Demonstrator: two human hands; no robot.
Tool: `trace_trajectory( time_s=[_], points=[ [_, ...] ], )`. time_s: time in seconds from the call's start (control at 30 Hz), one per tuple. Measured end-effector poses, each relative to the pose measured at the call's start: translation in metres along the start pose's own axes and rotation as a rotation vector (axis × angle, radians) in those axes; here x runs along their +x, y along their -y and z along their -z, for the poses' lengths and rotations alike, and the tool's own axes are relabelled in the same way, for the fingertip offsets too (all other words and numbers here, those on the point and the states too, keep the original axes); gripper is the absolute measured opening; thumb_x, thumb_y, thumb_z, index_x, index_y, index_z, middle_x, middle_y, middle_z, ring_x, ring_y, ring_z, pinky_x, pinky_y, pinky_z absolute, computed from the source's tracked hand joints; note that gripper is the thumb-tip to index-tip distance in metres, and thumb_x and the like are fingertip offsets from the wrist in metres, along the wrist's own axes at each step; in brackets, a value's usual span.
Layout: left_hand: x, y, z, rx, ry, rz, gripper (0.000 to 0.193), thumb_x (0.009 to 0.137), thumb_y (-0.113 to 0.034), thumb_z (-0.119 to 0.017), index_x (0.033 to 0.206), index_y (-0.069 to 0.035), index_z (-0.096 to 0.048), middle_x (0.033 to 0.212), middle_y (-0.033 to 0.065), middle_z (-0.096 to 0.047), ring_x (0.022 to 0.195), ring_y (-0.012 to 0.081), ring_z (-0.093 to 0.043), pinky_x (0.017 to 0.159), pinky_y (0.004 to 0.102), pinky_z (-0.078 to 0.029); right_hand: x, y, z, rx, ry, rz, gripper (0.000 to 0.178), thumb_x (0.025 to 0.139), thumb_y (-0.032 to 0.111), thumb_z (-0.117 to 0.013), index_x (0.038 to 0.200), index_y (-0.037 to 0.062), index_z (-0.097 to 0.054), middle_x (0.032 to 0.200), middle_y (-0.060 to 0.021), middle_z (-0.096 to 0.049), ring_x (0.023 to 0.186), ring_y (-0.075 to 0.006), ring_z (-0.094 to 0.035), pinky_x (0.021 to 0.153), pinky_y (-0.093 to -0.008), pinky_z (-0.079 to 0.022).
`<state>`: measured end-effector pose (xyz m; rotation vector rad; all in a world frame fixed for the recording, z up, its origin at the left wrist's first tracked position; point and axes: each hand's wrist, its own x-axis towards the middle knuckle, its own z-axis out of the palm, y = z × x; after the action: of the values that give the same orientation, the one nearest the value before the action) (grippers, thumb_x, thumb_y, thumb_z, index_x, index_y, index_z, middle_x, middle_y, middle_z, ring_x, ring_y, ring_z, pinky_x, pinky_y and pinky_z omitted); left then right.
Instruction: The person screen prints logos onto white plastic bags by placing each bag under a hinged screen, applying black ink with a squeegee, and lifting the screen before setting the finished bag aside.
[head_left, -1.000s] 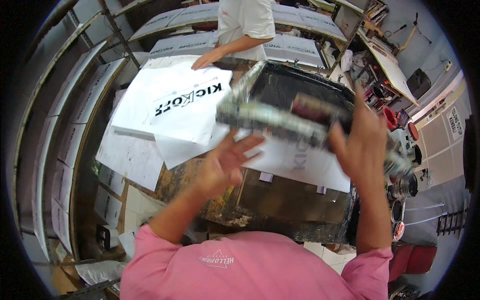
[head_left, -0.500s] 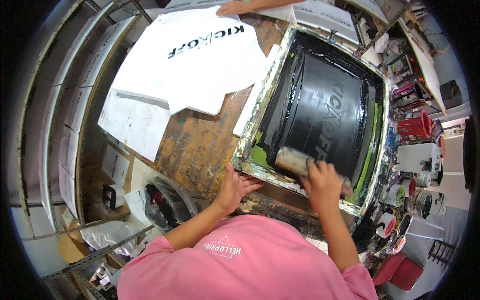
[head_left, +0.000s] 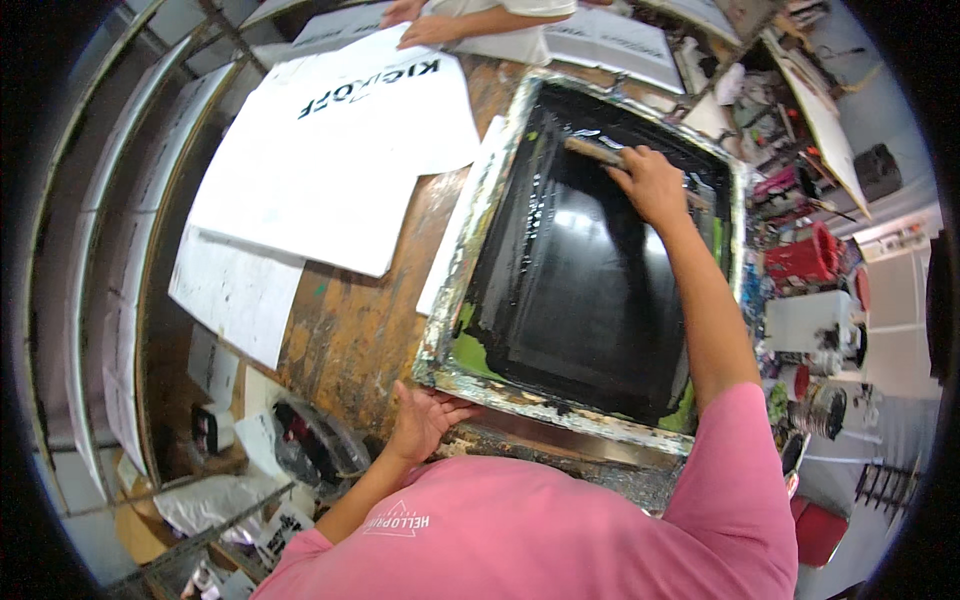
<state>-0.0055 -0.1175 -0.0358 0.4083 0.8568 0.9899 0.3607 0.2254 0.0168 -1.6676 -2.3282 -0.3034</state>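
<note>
My right hand [head_left: 650, 187] grips the wooden handle of a squeegee [head_left: 592, 151] near the far end of a screen printing frame [head_left: 505, 397]. Black ink [head_left: 570, 290] covers the mesh in front of the squeegee, with green patches at its edges. At the frame's near left corner, my left hand [head_left: 425, 425] has its thumb raised and its fingers stretched against the frame's lower edge; the fingertips are partly hidden. To the left lies a white T-shirt [head_left: 350, 165] with black print. Another person's hand [head_left: 428, 31] rests at its far edge.
The frame stands on a stained wooden table [head_left: 350, 320]. Metal racks with white boards [head_left: 165, 170] rise on the left. Ink tubs, a red container [head_left: 803, 256] and a white bin [head_left: 812, 322] stand on the right. A plastic bag [head_left: 215, 500] lies low at left.
My right hand has moved the squeegee from the near end to the far end of the screen, and black ink now hides the lettering. The other person has pulled the shirt away and leftward.
</note>
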Motion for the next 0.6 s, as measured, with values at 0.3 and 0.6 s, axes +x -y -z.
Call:
trace_trajectory(
  time_s=[0.3,0.6],
  points=[
    [0.003,0.008,0.011,-0.128,0.139,-0.136,0.098,0.094,-0.083,-0.027,0.141,-0.001,-0.051,0.130,0.0267,-0.065,0.124,0.0406,-0.062,0.112,0.0581,-0.044,-0.145,0.108,0.147,0.320,0.418,-0.031,0.036,0.094,0.042,-0.067,0.105,0.0071,-0.068,0.094,-0.0208,-0.069,0.087,-0.0429,-0.067,0.078,-0.0522,-0.052],
    [-0.020,-0.083,-0.057,-0.194,0.540,-0.347,0.108,0.083,-0.091,-0.040,0.141,0.000,-0.052,0.141,0.0304,-0.056,0.136,0.0471,-0.050,0.118,0.0627,-0.033,-0.203,0.191,0.249,-0.032,-0.153,-0.085,0.034,0.086,0.038,-0.072,0.102,0.0099,-0.064,0.096,-0.0107,-0.060,0.099,-0.0290,-0.059,0.096,-0.0551,-0.039]
  ],
)
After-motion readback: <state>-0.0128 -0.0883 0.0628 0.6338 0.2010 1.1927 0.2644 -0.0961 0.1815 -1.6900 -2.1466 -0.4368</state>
